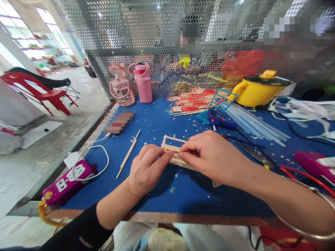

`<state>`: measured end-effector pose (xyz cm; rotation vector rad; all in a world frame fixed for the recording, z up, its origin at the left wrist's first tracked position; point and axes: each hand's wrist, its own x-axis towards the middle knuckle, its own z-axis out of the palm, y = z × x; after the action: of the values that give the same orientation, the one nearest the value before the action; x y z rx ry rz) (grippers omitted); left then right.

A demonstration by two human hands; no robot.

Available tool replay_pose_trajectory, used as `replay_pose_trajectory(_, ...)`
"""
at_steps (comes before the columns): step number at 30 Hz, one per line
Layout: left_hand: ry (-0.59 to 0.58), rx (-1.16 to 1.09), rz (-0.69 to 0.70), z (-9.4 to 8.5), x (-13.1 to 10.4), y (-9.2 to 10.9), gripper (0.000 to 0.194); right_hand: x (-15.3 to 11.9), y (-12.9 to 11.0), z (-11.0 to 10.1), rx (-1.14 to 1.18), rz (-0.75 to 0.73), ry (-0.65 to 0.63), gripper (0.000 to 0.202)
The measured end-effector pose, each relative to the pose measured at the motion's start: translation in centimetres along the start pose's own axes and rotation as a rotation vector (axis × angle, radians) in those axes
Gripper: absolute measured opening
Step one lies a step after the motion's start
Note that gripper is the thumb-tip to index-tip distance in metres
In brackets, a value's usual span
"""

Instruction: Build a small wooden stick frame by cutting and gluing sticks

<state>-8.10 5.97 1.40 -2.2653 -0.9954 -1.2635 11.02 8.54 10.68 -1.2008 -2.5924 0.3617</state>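
A small frame built of thin wooden sticks [175, 139] lies over the blue table in front of me, partly covered by my fingers. My left hand [149, 167] pinches its left end between thumb and fingers. From the other side, my right hand [209, 155] has thumb and forefinger closed on the frame's near side, hiding its right end. Left of my left hand lie loose wooden sticks [128, 153]. Beyond my right hand, a blue hot glue gun [222, 122] rests beside a blue plastic rack [222, 101].
A pile of red-wrapped sticks [192, 100] lies at the back, near clear glue sticks [258, 120] and a yellow electric pot [258, 92]. Two pink bottles [143, 85] stand by the mesh screen [141, 31]. A purple power strip [69, 183] sits front left; a person is behind the mesh.
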Motion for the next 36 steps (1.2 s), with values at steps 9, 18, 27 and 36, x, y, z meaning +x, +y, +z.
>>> replay_pose_trajectory(9, -0.063, 0.053, -0.083, -0.1, 1.7, 0.2, 0.015, -4.3, 4.7, -1.7, 0.334, 0.354, 0.566, 0.027)
replay_pose_trajectory(18, -0.793, -0.082, -0.576, 1.1, 9.5, -4.2, 0.016, -8.2, 8.6, 3.7, 0.911, 0.601, 0.322, 0.029)
replay_pose_trajectory(27, -0.801, -0.186, -0.885, 1.1, 6.6, -5.9, 0.024, -6.7, 3.9, 3.2, 0.423, 0.420, 0.291, 0.030)
replay_pose_trajectory(36, -0.724, -0.305, -1.120, 2.1, 6.3, -6.9, 0.025, -4.8, 3.4, 3.8, 0.438, 0.384, 0.356, 0.037)
